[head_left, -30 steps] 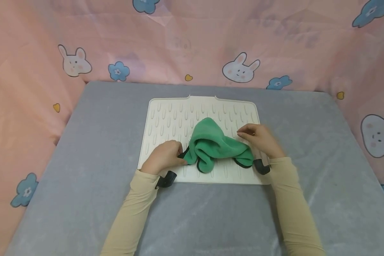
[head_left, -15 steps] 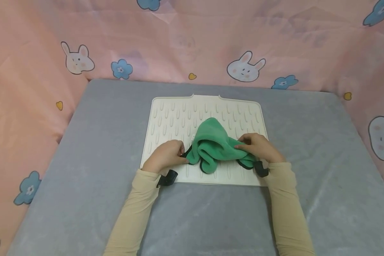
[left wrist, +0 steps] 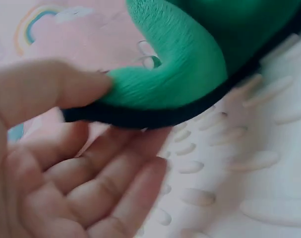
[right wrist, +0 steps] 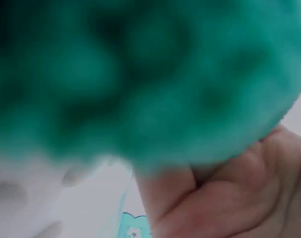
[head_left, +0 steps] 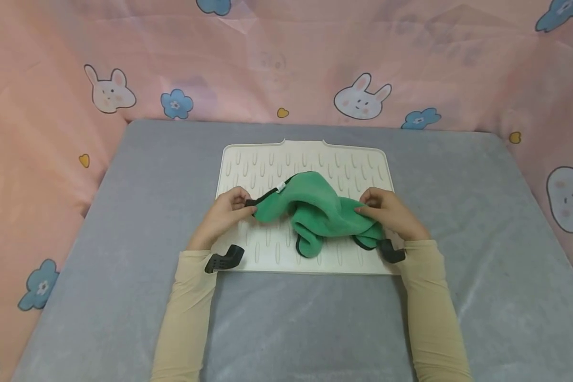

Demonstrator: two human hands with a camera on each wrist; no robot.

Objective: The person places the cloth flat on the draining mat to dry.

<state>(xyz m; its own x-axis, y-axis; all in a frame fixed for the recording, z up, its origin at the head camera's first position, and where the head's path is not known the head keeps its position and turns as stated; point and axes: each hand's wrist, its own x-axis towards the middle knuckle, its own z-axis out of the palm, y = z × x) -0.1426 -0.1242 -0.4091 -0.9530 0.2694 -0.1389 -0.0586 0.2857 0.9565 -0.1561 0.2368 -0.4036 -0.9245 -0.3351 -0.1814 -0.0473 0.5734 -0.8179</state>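
Observation:
A crumpled green towel with black edging and a small white tag lies in folds over the middle of a cream ridged mat. My left hand pinches its left corner between thumb and index finger, drawing that side out. In the left wrist view, this black-edged corner runs under the thumb, and the other fingers curl loosely below. At the towel's right part, my right hand grips the fabric with thumb and fingers. Blurred green cloth hides most of those fingers in the right wrist view.
The mat lies on a grey cloth-covered table. Pink curtain with rabbits and flowers surrounds the table's back and sides. A black wrist mount sits at the left cuff, and another black mount at the right one.
My left hand has moved left and away from me, pulling the towel's corner out and exposing the white tag. My right hand has come down onto the towel's right part and taken hold.

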